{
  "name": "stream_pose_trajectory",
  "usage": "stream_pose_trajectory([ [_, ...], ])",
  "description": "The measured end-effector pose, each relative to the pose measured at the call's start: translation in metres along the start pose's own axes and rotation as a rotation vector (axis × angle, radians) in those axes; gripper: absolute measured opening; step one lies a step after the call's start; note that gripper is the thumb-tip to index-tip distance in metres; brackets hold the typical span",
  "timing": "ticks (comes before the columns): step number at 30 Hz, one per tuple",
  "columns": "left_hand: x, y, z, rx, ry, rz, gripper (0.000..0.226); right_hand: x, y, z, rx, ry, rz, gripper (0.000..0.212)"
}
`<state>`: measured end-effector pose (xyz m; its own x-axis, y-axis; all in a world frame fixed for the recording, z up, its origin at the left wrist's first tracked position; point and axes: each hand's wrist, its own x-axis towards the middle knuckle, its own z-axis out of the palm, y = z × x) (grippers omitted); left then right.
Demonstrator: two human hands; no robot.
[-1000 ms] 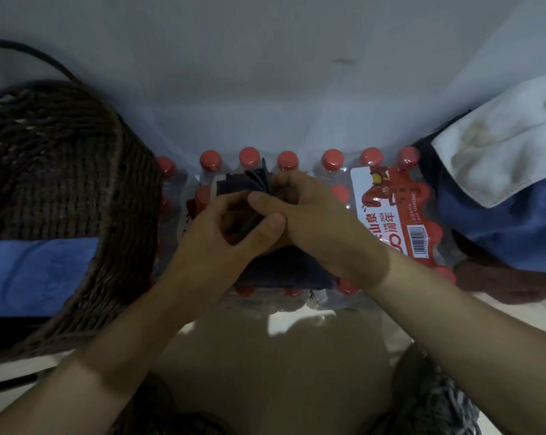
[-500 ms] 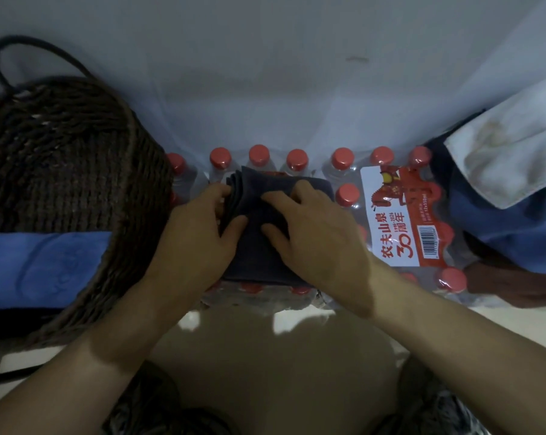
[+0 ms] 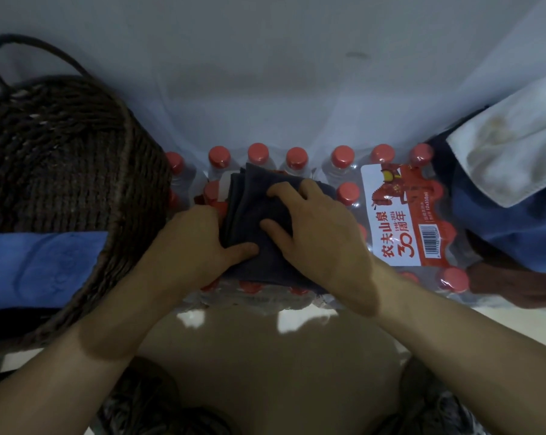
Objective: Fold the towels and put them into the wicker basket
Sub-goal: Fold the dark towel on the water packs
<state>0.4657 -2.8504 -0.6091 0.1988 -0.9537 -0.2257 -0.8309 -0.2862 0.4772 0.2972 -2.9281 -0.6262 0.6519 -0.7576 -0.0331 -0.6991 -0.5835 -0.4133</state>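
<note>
The left hand point(image 3: 196, 246) grips the folded dark grey towel point(image 3: 252, 221) at its edge. The right hand point(image 3: 321, 237) presses it flat-fingered onto the shrink-wrapped water bottles point(image 3: 343, 164).

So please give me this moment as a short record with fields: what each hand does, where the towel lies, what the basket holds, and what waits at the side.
left hand: left hand grips the left edge of the folded dark grey towel, thumb on top
right hand: right hand presses flat on that towel
towel support: shrink-wrapped pack of red-capped water bottles
basket: dark brown wicker basket, at left, holds a folded blue towel
waiting pile: white stained towel over a blue cloth, at right
</note>
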Motion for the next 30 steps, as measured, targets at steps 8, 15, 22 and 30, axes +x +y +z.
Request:
stream_pose_trajectory([
  [8,-0.005,0.03,-0.013,-0.293,0.038,0.09,0.031,0.003,0.025,-0.039,0.34,0.007,0.016,0.074],
  [15,-0.021,0.069,-0.022,-0.416,0.002,0.335,0.037,-0.009,0.059,-0.104,0.446,-0.174,-0.135,0.091],
  [22,-0.014,0.08,-0.02,-0.726,0.062,0.367,0.029,-0.038,0.083,-0.11,0.84,-0.125,-0.042,0.063],
  [30,0.012,0.086,0.035,-0.957,0.095,-0.124,0.027,-0.049,0.104,-0.083,0.903,-0.05,0.279,0.019],
])
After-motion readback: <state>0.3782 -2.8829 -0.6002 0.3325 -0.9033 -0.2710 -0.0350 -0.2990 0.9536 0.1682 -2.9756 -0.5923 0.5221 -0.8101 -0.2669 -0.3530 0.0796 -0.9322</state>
